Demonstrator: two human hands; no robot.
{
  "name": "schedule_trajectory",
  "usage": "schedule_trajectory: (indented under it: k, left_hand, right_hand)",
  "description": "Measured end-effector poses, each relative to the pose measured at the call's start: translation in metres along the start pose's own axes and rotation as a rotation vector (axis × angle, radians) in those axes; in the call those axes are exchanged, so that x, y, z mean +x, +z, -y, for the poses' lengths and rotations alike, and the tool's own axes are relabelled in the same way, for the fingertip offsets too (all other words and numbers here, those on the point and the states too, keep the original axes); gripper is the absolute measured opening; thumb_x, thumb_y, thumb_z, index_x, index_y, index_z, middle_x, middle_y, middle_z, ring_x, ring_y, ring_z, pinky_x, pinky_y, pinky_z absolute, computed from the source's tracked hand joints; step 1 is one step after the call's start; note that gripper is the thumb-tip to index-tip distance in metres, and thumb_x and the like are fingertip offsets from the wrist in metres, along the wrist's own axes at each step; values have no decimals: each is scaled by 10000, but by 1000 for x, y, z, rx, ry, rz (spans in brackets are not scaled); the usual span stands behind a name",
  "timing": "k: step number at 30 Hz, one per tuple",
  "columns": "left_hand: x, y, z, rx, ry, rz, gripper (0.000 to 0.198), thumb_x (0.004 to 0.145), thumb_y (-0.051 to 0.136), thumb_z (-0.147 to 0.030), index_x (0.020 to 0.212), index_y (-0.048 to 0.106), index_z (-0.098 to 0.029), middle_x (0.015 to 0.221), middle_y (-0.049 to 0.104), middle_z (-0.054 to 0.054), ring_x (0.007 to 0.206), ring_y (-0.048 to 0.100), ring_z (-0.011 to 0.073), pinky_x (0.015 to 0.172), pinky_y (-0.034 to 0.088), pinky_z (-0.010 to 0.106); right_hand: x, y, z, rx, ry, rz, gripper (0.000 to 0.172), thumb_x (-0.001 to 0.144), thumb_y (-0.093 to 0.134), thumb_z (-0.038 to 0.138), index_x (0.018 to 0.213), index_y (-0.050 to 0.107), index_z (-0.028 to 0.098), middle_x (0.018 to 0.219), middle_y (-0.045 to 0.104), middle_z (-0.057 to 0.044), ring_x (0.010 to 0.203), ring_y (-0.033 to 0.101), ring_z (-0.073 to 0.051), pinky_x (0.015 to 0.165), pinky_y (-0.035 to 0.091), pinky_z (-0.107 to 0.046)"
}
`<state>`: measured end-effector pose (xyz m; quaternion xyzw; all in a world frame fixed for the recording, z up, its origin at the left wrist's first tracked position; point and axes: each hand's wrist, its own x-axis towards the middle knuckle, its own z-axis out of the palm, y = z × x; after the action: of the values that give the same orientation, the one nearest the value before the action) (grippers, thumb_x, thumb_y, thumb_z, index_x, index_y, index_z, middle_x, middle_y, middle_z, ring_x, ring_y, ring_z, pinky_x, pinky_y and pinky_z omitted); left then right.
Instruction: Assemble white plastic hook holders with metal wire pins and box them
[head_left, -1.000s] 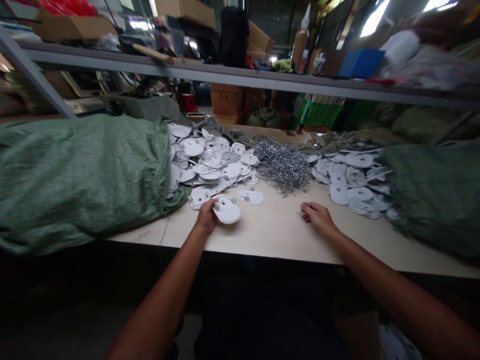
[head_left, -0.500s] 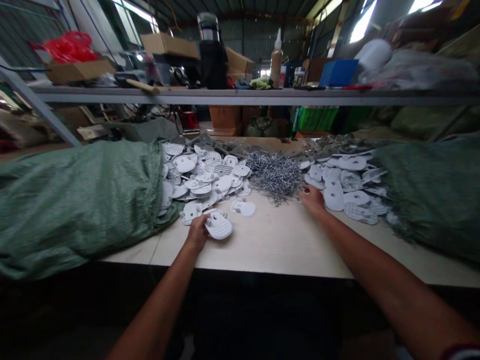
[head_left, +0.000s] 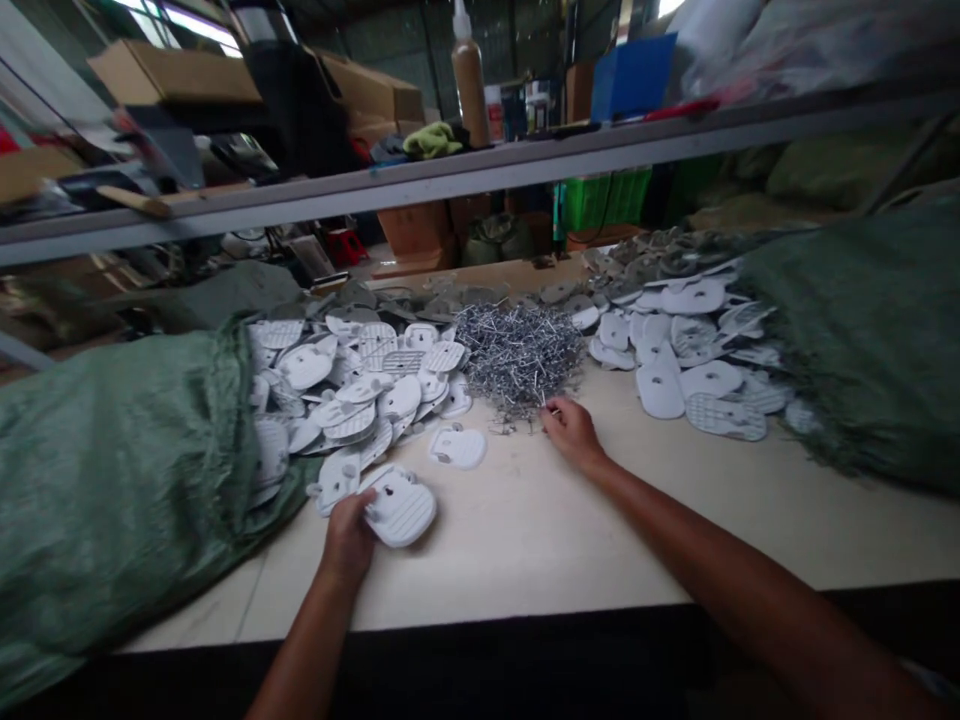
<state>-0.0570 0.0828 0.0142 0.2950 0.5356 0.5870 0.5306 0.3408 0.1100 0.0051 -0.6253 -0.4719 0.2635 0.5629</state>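
My left hand (head_left: pixel 349 535) grips a white plastic plate (head_left: pixel 405 510) by its left edge. The plate is rounded and ridged, with a small hole, and is tilted just above the table. Against the near edge of a heap of thin metal pins (head_left: pixel 517 350), my right hand (head_left: pixel 574 434) has its thumb and forefinger pinched on a pin (head_left: pixel 543 393). A single white plate (head_left: pixel 463 449) lies between the hands, and another white plate (head_left: pixel 339 478) rests just behind the held one.
White plates are piled at the left (head_left: pixel 356 385) and right (head_left: pixel 664 350). Green woven sacks (head_left: pixel 150 460) flank them on both sides. A shelf (head_left: pixel 420 178) crosses above the table, bearing boxes, a brown bottle (head_left: pixel 470 85) and a blue box (head_left: pixel 634 75). The pale tabletop (head_left: pixel 517 540) ends in front of me.
My right hand has moved left along the near edge of the pin heap and pinched a pin. My left hand still holds the white plate. The view has tilted and come closer.
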Motion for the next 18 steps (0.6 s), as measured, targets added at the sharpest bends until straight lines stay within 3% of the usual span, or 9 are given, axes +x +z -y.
schedule_trajectory:
  k: [3,8,11,14,18]
  left_hand:
    - [-1,2,-2,6,3,-46,303,543,850,-331,740,684,-171,700,727,-10,604,674,194,572,569,295]
    - [-2,4,-3,28,-2,-109,308,525,859,-316,704,651,-175,701,723,-3,633,686,208,594,586,303]
    - [-3,8,-6,19,-13,-111,330,542,831,-328,811,713,-179,783,768,18,812,769,304,746,655,404]
    - [-6,12,-10,5,-33,-123,341,548,822,-326,847,731,-189,810,787,29,965,789,374,874,669,496]
    - [-10,17,-15,-25,-41,-139,314,550,806,-303,834,734,-191,817,802,39,1029,788,400,929,669,528]
  right_hand:
    - [12,-15,-5,106,48,-135,356,875,638,585,836,661,232,688,685,-19,607,649,-196,554,500,-281]
    - [22,-34,-13,233,104,-257,452,819,713,662,861,654,216,777,720,-34,579,633,-164,527,504,-272]
    - [22,-36,-13,302,135,-323,468,832,713,672,884,647,212,803,727,-32,578,641,-147,520,504,-254]
    - [18,-36,-12,361,176,-291,492,807,758,677,874,659,201,794,728,-37,543,643,-145,485,509,-253]
    - [12,-35,-12,384,204,-233,470,818,775,651,898,682,198,817,734,-38,545,653,-138,493,542,-253]
